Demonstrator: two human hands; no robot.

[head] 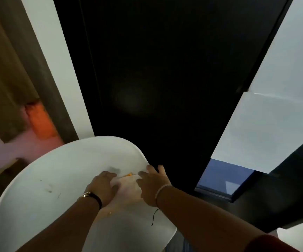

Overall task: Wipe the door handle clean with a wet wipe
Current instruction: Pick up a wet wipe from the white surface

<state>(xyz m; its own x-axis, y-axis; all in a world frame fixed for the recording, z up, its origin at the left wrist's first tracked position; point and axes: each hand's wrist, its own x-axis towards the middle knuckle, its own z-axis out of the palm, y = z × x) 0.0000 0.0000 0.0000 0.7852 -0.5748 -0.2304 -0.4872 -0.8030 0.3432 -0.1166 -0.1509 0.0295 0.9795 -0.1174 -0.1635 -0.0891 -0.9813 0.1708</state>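
The fingers of the left hand [104, 186] curl downward and press on the near-left edge of a pale, flat packet [129, 184], probably the wet-wipe pack, with an orange tab [129, 174] showing at its 12 o'clock end. The right hand [151, 182] rests at the pack's 3 o'clock side, fingers loosely spread and laid flat, tips reaching past the pack toward the rim of the white round tabletop [56, 179] it lies on. Whether either hand actually pinches a wipe cannot be told; blur hides the fingertips.

A dark-strapped watch [90, 196] sits on the left wrist, a light bead bracelet [162, 190] on the right.

Beyond the table, from 11 to 1 o'clock, stands the dark door [156, 70]. Its handle is not visible here.

As a judgement, the task is at its very start: a wipe looks yet to be pulled free, and reaching the handle and wiping it remain.
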